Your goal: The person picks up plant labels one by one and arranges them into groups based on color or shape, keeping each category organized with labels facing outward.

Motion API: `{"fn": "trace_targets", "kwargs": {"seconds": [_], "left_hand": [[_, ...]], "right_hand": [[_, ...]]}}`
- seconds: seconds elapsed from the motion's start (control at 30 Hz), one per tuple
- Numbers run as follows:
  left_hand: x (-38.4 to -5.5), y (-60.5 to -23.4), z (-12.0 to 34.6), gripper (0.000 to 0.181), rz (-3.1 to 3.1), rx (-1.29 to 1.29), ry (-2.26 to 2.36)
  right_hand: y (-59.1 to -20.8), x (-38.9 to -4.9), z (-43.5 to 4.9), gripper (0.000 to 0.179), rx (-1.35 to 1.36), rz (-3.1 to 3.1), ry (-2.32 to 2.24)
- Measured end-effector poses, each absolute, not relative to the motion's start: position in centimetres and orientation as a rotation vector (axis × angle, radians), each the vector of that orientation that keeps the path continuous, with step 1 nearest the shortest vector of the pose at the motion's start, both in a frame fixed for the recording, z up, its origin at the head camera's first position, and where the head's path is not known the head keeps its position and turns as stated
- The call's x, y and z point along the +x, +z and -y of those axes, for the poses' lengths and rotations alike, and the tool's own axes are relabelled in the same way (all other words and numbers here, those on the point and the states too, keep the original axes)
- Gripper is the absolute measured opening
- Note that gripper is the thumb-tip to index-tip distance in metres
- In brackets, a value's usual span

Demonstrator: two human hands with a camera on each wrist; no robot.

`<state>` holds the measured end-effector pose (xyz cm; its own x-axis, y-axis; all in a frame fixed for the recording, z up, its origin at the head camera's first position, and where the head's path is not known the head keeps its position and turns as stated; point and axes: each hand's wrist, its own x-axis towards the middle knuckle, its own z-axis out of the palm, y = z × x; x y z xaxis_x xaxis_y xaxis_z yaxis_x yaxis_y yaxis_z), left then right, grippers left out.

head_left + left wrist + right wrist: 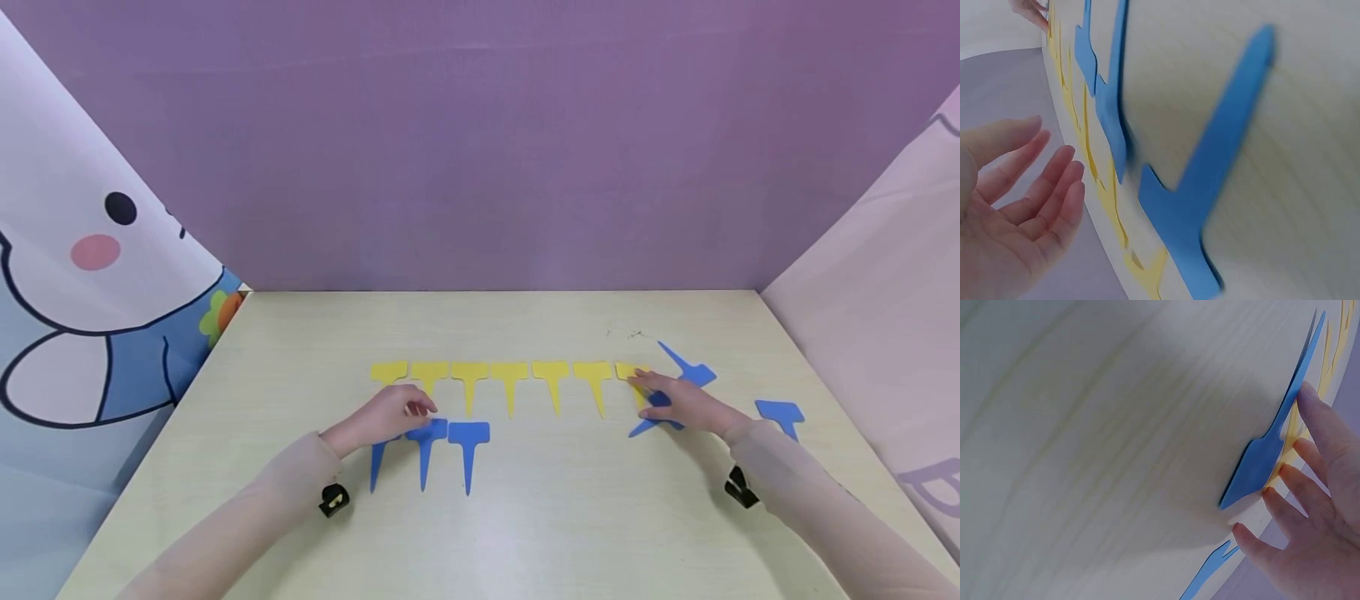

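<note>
My left hand (387,417), fingers loosely bent and holding nothing, hovers over the left end of a row of three blue T-shaped plant labels (468,435). Its palm and relaxed fingers show in the left wrist view, beside the labels. At the right, my right hand (688,403) spreads its fingers over a slanted blue plant label (1257,469), partly covering it. In the right wrist view the thumb lies right at that label's stem. The fingertips are close to the last yellow plant label (624,370) of the upper row.
Several yellow plant labels (551,371) line up above the blue row, stems toward me. Another blue label (699,375) lies tilted just beyond my right hand, and one more blue label (780,412) sits farther right. A purple wall (495,167) borders the table's back edge.
</note>
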<state>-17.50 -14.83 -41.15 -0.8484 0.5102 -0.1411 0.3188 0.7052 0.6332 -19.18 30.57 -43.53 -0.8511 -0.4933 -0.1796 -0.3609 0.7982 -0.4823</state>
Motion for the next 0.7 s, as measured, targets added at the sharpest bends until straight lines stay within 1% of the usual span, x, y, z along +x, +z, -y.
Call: {"fn": "trace_targets", "kwargs": {"seconds": [0.27, 0.53, 0.63, 0.7], "left_hand": [[-16.5, -40.6, 16.4, 0.018, -2.650, 0.637, 0.829], [-15.8, -40.4, 17.5, 0.022, -2.719, 0.610, 0.665], [-15.5, -40.6, 18.1, 0.023, -2.755, 0.657, 0.615], [-15.3, -40.8, 18.6, 0.022, -2.787, 0.734, 0.568]], "right_hand": [[-43.7, -19.3, -30.5, 0.063, -0.636, -2.685, -0.615], [-43.9, -19.4, -30.7, 0.062, -0.624, -2.677, -0.622], [-43.9, -19.4, -30.7, 0.062, -0.628, -2.680, -0.619], [-43.8, -19.4, -30.6, 0.062, -0.631, -2.683, -0.618]]}}
